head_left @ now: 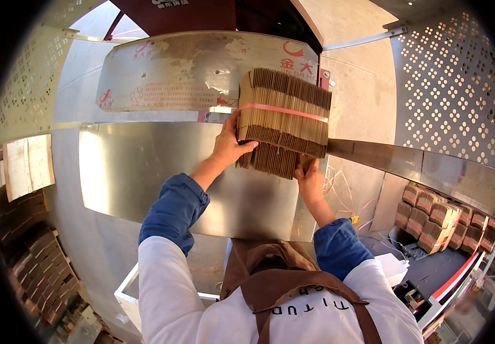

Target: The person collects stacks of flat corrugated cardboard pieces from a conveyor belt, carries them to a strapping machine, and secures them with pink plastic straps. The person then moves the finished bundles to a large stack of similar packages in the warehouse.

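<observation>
- From where I stand, the bundle of brown folded card (284, 94) sits over the right end of the worktop (161, 166), overlapping the upper plate; I can't tell whether it is lifted.
- Its long axis points away from the person, leaning slightly; the card edges run that way too. A pink band (287, 111) crosses it sideways, dipping to the right.
- The left hand (228, 144) pinches the near left corner, thumb over the near edge, fingers along the side.
- The right hand (311, 180) pinches low at the near right corner, some fingers hidden.
- Both forearms reach forward and inward, elbows bent, blue cuffs below the wrists.
- Red logos and characters mark the upper plate (178, 63); dark lettering crosses the white top (327, 309).
- More banded bundles (431, 215) stand to the right.
</observation>
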Available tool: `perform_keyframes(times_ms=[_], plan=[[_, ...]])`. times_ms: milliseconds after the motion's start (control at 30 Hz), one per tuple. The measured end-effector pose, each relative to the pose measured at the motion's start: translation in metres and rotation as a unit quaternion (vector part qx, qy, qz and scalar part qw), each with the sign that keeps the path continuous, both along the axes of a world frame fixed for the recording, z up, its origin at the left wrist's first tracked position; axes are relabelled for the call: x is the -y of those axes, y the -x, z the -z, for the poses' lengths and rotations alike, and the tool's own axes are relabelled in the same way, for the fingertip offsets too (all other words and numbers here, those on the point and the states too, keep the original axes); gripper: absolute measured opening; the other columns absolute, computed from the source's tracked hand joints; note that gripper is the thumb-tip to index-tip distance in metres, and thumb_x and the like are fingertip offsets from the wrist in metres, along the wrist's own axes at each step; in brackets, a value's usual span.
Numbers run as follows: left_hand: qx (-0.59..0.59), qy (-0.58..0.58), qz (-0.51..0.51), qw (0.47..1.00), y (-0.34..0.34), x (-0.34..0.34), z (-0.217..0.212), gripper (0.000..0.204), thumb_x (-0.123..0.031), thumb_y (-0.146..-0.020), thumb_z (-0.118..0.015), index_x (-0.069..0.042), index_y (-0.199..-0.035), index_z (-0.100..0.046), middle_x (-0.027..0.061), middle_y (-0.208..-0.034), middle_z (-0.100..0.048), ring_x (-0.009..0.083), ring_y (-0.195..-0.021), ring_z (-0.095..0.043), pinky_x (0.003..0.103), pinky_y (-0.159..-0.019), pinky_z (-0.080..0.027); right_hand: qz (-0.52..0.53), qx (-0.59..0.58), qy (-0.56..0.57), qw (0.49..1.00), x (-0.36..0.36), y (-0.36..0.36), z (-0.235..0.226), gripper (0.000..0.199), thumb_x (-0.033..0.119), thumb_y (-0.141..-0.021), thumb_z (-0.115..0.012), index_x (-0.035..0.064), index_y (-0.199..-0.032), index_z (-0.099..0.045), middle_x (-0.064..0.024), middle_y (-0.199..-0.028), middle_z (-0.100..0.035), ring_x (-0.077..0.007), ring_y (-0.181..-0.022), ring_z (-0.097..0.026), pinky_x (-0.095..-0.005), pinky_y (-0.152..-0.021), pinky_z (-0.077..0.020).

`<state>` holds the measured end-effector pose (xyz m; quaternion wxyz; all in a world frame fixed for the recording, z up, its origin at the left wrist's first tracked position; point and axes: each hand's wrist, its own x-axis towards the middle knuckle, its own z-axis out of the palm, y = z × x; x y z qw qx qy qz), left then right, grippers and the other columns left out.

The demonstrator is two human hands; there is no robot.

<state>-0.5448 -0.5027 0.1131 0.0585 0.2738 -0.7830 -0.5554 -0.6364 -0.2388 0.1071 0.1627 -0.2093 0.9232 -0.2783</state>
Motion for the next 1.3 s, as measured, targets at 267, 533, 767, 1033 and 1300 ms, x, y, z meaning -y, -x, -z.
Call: perform_keyframes(times_ms=[267,533,767,1033,1300], plan=[[-0.023,-0.024,0.019,0.999,0.003,0.006,0.002,0.096,-0.027,-0.067,-0.081,-0.007,-0.143,-0.025,0.0155,-0.135,-0.044,0.0325,-0.119,-0.051,0.04,-0.098,-0.046,0.006,-0.008,-0.027,1.0,0.003,0.0,-0.006,0.039,0.026,-0.084,-0.063,-0.0023,-0.099,-0.041,-0.0286,-0.068,-0.059,-0.0486,-0.065,-0.058,-0.0531,-0.055,-0.0455],[-0.018,-0.047,0.009,0.999,-0.003,0.009,0.01,0.093,-0.024,-0.068,-0.081,-0.007,-0.141,-0.027,0.0166,-0.13,-0.05,0.0321,-0.116,-0.054,0.039,-0.096,-0.047,0.003,0.02,-0.029,0.999,0.001,-0.003,-0.008,0.042,0.03,-0.083,-0.063,-0.0009,-0.101,-0.04,-0.0299,-0.072,-0.061,-0.0496,-0.068,-0.058,-0.0566,-0.061,-0.0469],[-0.047,0.023,-0.004,0.999,-0.01,-0.001,-0.001,0.09,-0.016,-0.07,-0.079,-0.007,-0.141,-0.025,0.0179,-0.127,-0.052,0.0285,-0.109,-0.06,0.037,-0.093,-0.049,-0.01,-0.01,0.002,1.0,-0.005,-0.003,-0.008,0.044,0.03,-0.083,-0.063,-0.001,-0.107,-0.042,-0.0297,-0.074,-0.061,-0.0495,-0.069,-0.058,-0.0551,-0.061,-0.0468],[-0.029,-0.064,-0.014,0.997,-0.129,-0.081,0.002,0.097,-0.019,-0.066,-0.084,-0.002,-0.141,-0.025,0.021,-0.133,-0.047,0.0347,-0.121,-0.05,0.041,-0.097,-0.046,-0.055,0.144,0.035,0.987,-0.112,-0.068,-0.048,0.045,0.025,-0.084,-0.064,-0.0029,-0.116,-0.049,-0.0249,-0.089,-0.065,-0.0425,-0.087,-0.062,-0.0464,-0.074,-0.0501],[-0.067,-0.01,0.024,0.997,-0.171,-0.106,-0.066,0.105,-0.044,-0.068,-0.08,0.002,-0.142,-0.022,0.0227,-0.137,-0.042,0.0369,-0.128,-0.042,0.043,-0.105,-0.034,-0.216,-0.203,0.139,0.945,0.014,-0.051,-0.167,0.051,0.027,-0.085,-0.061,0.0058,-0.13,-0.046,-0.0167,-0.135,-0.045,-0.0362,-0.126,-0.039,-0.0487,-0.107,-0.029]])
